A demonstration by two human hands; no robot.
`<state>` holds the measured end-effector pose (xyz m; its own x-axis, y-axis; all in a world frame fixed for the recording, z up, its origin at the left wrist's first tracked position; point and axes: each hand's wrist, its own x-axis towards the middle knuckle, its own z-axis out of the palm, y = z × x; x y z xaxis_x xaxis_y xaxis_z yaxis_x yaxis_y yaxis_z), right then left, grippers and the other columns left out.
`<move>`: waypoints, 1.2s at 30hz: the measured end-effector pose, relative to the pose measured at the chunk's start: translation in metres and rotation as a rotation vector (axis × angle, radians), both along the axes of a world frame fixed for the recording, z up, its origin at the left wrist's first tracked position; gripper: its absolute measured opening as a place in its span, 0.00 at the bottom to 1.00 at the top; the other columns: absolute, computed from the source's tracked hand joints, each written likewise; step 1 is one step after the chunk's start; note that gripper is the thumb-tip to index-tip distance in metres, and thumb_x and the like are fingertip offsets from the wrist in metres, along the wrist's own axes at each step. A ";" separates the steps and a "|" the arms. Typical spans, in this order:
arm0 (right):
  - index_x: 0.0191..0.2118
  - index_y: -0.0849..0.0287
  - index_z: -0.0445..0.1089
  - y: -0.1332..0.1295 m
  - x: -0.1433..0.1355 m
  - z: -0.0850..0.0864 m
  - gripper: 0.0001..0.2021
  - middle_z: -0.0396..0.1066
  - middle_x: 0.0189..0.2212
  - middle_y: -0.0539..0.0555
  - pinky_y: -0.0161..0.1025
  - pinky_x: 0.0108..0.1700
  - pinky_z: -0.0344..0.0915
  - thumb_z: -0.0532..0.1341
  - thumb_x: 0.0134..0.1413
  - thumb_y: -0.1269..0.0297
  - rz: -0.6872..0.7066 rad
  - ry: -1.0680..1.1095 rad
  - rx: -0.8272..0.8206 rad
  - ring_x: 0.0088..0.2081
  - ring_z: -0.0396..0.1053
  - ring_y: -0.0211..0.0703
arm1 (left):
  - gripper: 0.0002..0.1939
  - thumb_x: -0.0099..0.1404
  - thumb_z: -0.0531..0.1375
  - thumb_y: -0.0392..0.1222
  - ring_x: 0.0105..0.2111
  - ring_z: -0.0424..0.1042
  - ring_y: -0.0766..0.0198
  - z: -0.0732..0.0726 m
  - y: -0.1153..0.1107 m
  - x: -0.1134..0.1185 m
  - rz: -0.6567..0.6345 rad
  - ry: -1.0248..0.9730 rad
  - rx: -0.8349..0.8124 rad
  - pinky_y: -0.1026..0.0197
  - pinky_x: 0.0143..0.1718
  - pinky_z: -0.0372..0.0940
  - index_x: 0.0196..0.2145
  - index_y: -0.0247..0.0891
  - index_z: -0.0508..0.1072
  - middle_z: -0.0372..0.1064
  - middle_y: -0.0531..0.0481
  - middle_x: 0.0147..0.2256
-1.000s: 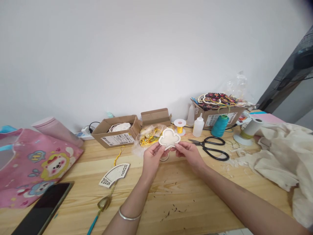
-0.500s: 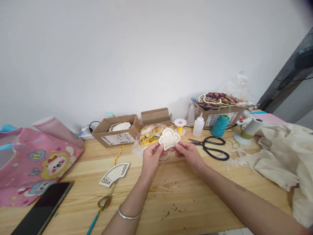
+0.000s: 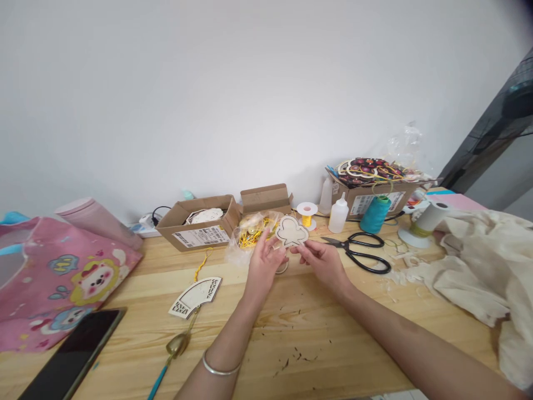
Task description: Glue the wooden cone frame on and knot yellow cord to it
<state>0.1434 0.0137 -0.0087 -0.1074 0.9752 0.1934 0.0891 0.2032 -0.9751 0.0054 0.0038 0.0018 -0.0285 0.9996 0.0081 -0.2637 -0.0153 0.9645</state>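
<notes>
A flat cloud-shaped wooden piece [image 3: 292, 231] with a dark line inside its border is held up above the middle of the table. My right hand [image 3: 322, 261] pinches its lower right edge between thumb and fingers. At the piece's left side is my left hand [image 3: 264, 261], fingers stretched upward and apart from the thumb; whether it still touches the edge is hard to make out. Part of a pale ring [image 3: 282, 268] shows on the table below the hands. Black-handled scissors [image 3: 362, 253] lie just right of my right hand.
Behind stand a cardboard box [image 3: 200, 236], a plastic bag with yellow cords [image 3: 252, 236], a yellow thread spool [image 3: 307, 216], a squeeze bottle [image 3: 338, 215] and a teal thread cone [image 3: 375, 215]. A fan-shaped wooden ornament [image 3: 195, 298], phone [image 3: 70, 355] and beige cloth [image 3: 478, 266] flank my arms.
The left hand's fingers have loosened from the wooden piece and spread upward. The piece has shifted slightly up and right in my right hand, and its dark inner line now shows more clearly.
</notes>
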 end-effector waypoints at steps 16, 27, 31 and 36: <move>0.20 0.61 0.67 -0.009 0.008 0.008 0.19 0.59 0.13 0.49 0.32 0.22 0.55 0.49 0.52 0.56 -0.178 0.030 0.153 0.18 0.56 0.33 | 0.29 0.51 0.56 0.37 0.48 0.59 0.52 0.012 -0.011 -0.008 -0.393 -0.443 -0.024 0.52 0.43 0.59 0.51 0.43 0.54 0.57 0.44 0.51; 0.20 0.62 0.65 -0.001 0.006 0.005 0.16 0.58 0.13 0.47 0.31 0.21 0.52 0.52 0.49 0.55 -0.234 0.149 0.045 0.17 0.54 0.31 | 0.27 0.59 0.44 0.53 0.48 0.60 0.49 0.015 -0.009 -0.013 -0.506 -0.675 -0.227 0.56 0.34 0.63 0.54 0.41 0.49 0.54 0.36 0.52; 0.23 0.62 0.66 -0.001 0.005 0.006 0.11 0.63 0.16 0.48 0.31 0.22 0.55 0.59 0.42 0.58 -0.249 0.157 0.018 0.19 0.58 0.32 | 0.32 0.56 0.42 0.60 0.44 0.64 0.48 0.016 -0.009 -0.013 -0.561 -0.669 -0.283 0.59 0.26 0.64 0.54 0.42 0.50 0.56 0.36 0.50; 0.37 0.60 0.65 0.002 0.004 0.003 0.14 0.67 0.32 0.54 0.35 0.29 0.62 0.58 0.43 0.60 -0.228 0.142 0.063 0.29 0.65 0.37 | 0.32 0.56 0.39 0.62 0.38 0.68 0.49 0.012 -0.008 -0.014 -0.630 -0.633 -0.306 0.60 0.18 0.64 0.54 0.44 0.51 0.60 0.37 0.48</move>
<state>0.1472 0.0153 -0.0054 0.1463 0.9567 0.2518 0.0030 0.2541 -0.9672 -0.0088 -0.0040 0.0137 0.6083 0.7887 -0.0895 -0.6134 0.5386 0.5777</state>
